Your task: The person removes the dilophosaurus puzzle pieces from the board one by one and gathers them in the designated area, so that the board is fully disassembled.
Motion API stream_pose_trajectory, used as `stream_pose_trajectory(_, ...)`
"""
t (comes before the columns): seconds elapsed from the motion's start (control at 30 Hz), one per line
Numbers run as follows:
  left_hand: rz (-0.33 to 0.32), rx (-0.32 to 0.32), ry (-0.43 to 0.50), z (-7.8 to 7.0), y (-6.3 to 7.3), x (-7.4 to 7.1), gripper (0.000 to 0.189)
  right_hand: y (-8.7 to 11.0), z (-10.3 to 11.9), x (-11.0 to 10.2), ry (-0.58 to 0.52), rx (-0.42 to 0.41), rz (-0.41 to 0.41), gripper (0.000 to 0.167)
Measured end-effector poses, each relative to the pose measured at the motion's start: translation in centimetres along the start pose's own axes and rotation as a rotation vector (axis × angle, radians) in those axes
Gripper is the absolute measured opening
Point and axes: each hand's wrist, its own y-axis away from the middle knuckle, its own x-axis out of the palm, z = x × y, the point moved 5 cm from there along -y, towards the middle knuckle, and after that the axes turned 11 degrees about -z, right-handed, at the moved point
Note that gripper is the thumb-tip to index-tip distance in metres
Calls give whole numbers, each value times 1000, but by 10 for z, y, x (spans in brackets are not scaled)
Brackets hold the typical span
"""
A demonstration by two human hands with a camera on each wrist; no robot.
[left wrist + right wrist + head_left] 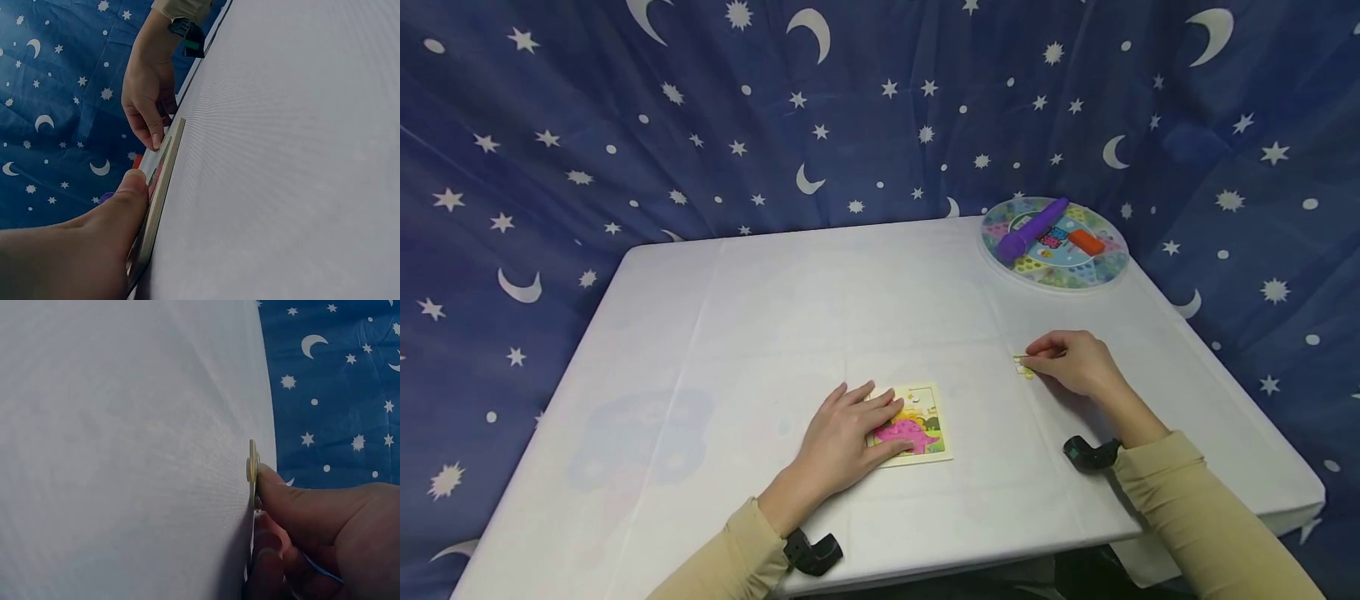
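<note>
A small square jigsaw puzzle [927, 423] with a pink dinosaur picture and pale frame lies on the white table. My left hand [847, 429] rests over its left part with fingers extended, hiding that side. In the left wrist view, the thumb lies along the edge of the puzzle [164, 184]. Off to the right, my right hand [1075, 362] pinches a small pale puzzle piece [1022, 367] by its edge, close over the table. The right wrist view shows this piece [252, 469] edge-on at the thumb tip; the other fingers are curled below.
At the back right corner of the table [790, 308] sits a round, colourful board [1000, 218]. On it lie a purple microphone-shaped toy [1033, 231] and an orange block [1086, 242]. A blue curtain [850, 92] with moons and stars hangs behind the table.
</note>
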Motion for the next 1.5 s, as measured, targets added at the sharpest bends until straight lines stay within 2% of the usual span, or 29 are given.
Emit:
stream_pose_trajectory(0.2,10,12,-8,-1,-2,-2,62,-1,6,-3,-5,-28,53,20)
stream_pose_trajectory(0.33,8,11,-10,-1,-3,-2,62,2,14,-3,-52,-29,82,21)
stream_pose_trajectory(0.6,-10,-2,-8,0,2,1,61,15,50,11,-109,-54,122,20)
stream_pose_trajectory(0.77,-12,-34,-9,1,2,3,68,25,81,27,-120,-104,140,18)
stream_pose_trajectory(0.93,-10,-115,-21,4,0,3,86,36,104,43,-117,-171,165,17)
stream_pose_trajectory(1.07,-15,-136,-37,5,-1,1,82,44,116,53,-118,-211,176,16)
stream_pose_trajectory(1.2,29,-117,-36,6,0,-3,82,51,124,59,-105,-226,183,17)
stream_pose_trajectory(1.37,143,-143,10,13,5,-8,90,55,128,65,-90,-229,185,14)
stream_pose_trajectory(1.5,173,-120,22,14,5,-7,91,56,128,69,-92,-215,190,11)
